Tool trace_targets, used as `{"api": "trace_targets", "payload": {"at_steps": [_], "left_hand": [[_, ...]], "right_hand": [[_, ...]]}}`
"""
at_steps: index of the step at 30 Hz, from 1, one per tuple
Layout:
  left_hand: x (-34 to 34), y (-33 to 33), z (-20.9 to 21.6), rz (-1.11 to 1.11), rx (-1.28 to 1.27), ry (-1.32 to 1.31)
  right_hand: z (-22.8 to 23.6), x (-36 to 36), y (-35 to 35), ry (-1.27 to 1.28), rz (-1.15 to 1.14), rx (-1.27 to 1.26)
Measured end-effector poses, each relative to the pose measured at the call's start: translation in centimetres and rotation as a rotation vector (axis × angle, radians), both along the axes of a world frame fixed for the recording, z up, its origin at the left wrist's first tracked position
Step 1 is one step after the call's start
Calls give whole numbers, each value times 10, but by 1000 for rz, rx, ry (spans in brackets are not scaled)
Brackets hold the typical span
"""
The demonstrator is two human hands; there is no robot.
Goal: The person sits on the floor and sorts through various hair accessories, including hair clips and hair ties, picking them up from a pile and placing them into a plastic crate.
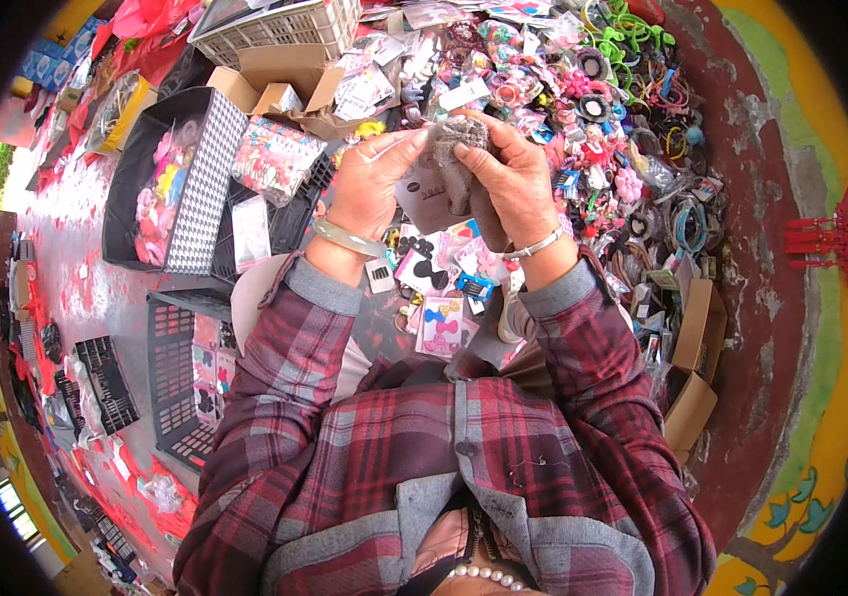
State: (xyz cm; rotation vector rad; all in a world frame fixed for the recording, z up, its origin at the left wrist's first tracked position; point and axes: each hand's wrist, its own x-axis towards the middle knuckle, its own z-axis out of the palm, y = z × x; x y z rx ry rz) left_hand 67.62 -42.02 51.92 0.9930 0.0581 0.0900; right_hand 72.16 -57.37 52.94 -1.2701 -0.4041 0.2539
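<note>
Both hands are raised in front of me over a heap of hair accessories. My right hand (521, 189) grips a fuzzy grey-brown cloth item (456, 164), its thumb pressed on the front and a strip hanging down. I cannot make out its exact kind. Behind and below it shows a pale card (424, 203) with small dark marks. My left hand (362, 189), a bangle at its wrist, pinches at the card's upper left edge, close to the fuzzy item. Below the hands lie a card with coloured bows (441, 326) and a blue hair clip (475, 286).
A large pile of hair ties and headbands (593, 119) spreads ahead and to the right. At left stand a houndstooth box (204, 179), a bag of pink pieces (275, 159) and a dark plastic crate (174, 372). Cardboard boxes (699, 328) sit at right.
</note>
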Motion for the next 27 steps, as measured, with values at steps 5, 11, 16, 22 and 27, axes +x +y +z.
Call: {"api": "trace_targets", "payload": {"at_steps": [5, 11, 16, 22, 27], "left_hand": [[0, -1, -2, 59, -106, 38], [5, 12, 0, 119, -224, 4], [6, 24, 4, 157, -291, 41], [5, 37, 7, 176, -331, 39], [4, 40, 7, 187, -343, 61]], "right_hand": [[5, 2, -2, -89, 13, -96], [9, 2, -6, -92, 47, -210], [12, 4, -10, -59, 121, -233], [10, 9, -12, -105, 131, -303], [10, 9, -12, -74, 137, -276]]}}
